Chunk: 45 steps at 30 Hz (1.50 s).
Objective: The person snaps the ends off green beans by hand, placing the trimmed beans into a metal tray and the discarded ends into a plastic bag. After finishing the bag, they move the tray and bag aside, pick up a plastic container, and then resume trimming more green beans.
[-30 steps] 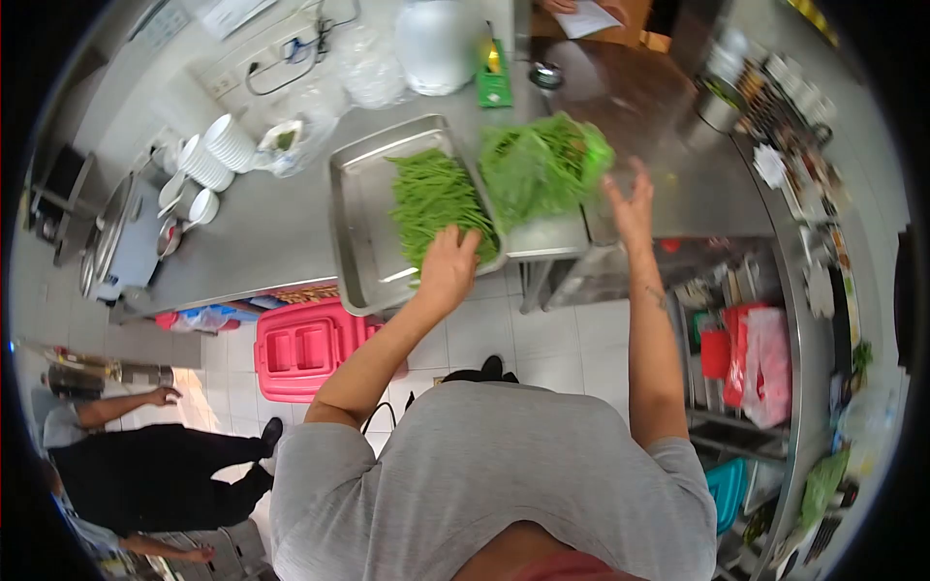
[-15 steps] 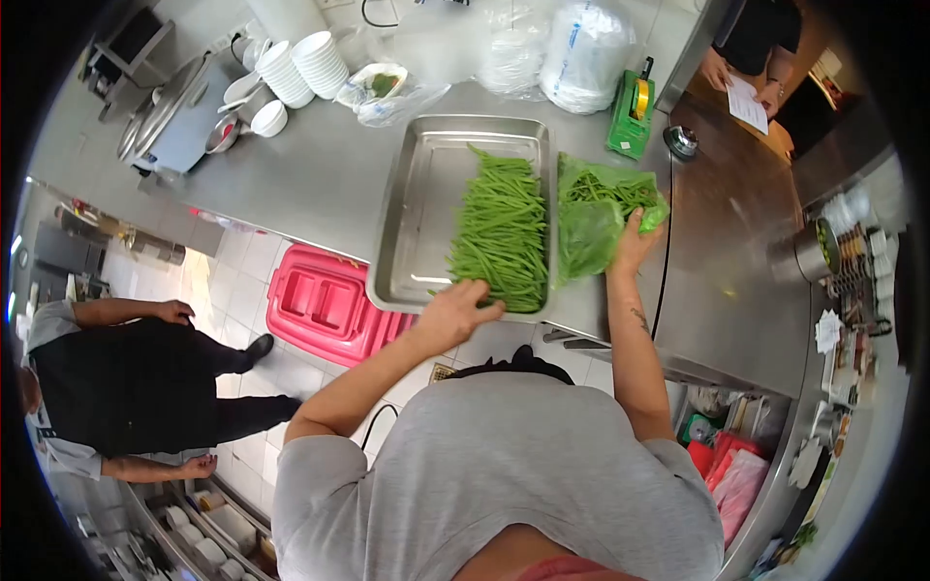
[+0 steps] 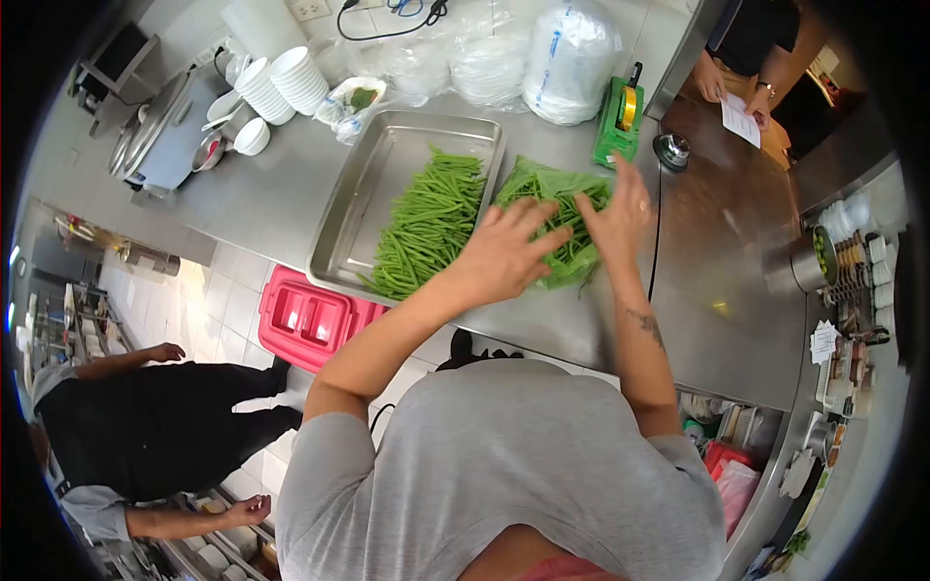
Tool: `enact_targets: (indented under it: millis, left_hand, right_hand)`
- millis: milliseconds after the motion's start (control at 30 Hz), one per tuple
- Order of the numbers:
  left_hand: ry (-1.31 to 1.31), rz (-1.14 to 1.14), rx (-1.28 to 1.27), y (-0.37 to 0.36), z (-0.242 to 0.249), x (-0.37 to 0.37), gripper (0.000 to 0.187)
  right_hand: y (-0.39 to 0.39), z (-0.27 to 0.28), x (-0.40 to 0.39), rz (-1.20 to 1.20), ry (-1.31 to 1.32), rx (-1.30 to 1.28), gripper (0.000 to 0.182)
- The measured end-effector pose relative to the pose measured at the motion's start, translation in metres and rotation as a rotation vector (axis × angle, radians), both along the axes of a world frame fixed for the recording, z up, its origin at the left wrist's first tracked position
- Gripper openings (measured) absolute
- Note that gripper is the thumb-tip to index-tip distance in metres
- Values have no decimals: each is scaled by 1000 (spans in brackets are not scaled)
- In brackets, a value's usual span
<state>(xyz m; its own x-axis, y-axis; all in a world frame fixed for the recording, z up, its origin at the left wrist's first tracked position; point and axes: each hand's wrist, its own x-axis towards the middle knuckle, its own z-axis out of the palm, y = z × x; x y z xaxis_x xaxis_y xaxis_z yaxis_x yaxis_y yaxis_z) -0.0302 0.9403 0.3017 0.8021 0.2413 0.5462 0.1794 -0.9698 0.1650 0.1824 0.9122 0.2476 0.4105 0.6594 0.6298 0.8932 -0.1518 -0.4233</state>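
Observation:
My left hand (image 3: 506,254) is open, fingers spread over the lower left side of a green plastic bag (image 3: 565,270) of green beans. My right hand (image 3: 622,215) is open too, thumb apart and fingers pointing up, at the bag's right edge. Left of the bag lies a steel tray (image 3: 366,179), turned at a slant on the counter. A pile of green beans (image 3: 426,221) covers its right half. The tray's lower right corner is hidden behind my left hand and forearm.
Behind the tray stand stacked white bowls (image 3: 298,81) and wrapped plastic containers (image 3: 572,63). A green tape dispenser (image 3: 617,116) and a call bell (image 3: 671,151) lie beyond the bag. A pink lid (image 3: 308,315) is below the counter. One person (image 3: 136,426) stands left; another holds paper (image 3: 741,120).
The tray has shifted left and turned aslant. My left hand has left the beans in the tray for the bag, which now sits further left. My right hand has let go of the bag.

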Motion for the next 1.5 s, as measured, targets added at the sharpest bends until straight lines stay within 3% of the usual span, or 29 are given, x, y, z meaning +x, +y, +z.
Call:
enact_targets:
  millis: [100, 133, 200, 300, 433, 500, 533, 633, 700, 767, 833, 867, 967, 1033, 1133, 1233, 1267, 1367, 1400, 1500]
  left_hand:
    - [476, -165, 72, 8, -46, 7, 13]
    - [536, -225, 59, 7, -56, 2, 12]
    - [652, -341, 23, -1, -76, -15, 10]
    - [564, -347, -85, 3, -100, -26, 10]
    - [705, -376, -412, 9, -82, -22, 13]
    - [817, -380, -569, 16, -77, -18, 15]
    - [795, -409, -589, 19, -78, -17, 16]
    - [701, -466, -572, 29, -77, -17, 22]
    - [599, -468, -464, 43, -61, -8, 26]
    - [419, -281, -467, 58, -48, 2, 31]
    - [242, -136, -349, 74, -48, 19, 32]
    - [155, -63, -290, 76, -48, 24, 33]
    - [177, -160, -6, 73, -72, 27, 34]
    - [126, -177, -39, 62, -72, 16, 30]
    - [44, -115, -125, 55, -63, 5, 24]
    - [97, -286, -173, 42, -69, 4, 22]
    - [336, -354, -160, 37, -73, 3, 18]
    - [579, -461, -142, 24, -101, -1, 15]
    - [624, -389, -172, 23, -90, -1, 15]
    - [446, -209, -296, 27, -63, 10, 16]
  right_hand:
    - [28, -8, 16, 163, -77, -311, 44]
    - [40, -11, 25, 246, -51, -379, 24]
    - [56, -13, 32, 114, 150, -401, 22]
    - [95, -44, 62, 78, 293, -301, 23]
    - [126, -45, 88, -25, 596, -268, 26]
    - [124, -41, 86, -60, 538, -394, 28]
    - [120, -36, 83, -77, 508, -455, 30]
    - [84, -14, 51, -17, 387, -130, 34]
    - [49, 23, 19, 49, -13, 73, 37]
    - [16, 21, 1, 173, -124, 22, 33]
    - [-14, 28, -27, 344, -7, -248, 24]
    - [-27, 19, -30, 324, -29, -333, 21]
    - [-62, -11, -20, 211, -108, -538, 15]
    - [-83, -16, -7, 49, -161, -616, 15]
    - [-96, -15, -11, 36, -106, -523, 17]
    - [-91, -12, -32, 117, -22, -457, 17]
    - [-89, -10, -38, 160, 14, -447, 17]
    - [-91, -6, -46, 353, 98, -814, 15]
    - [-94, 2, -47, 372, 73, -949, 15]
    - [-103, -5, -43, 398, 182, -893, 17]
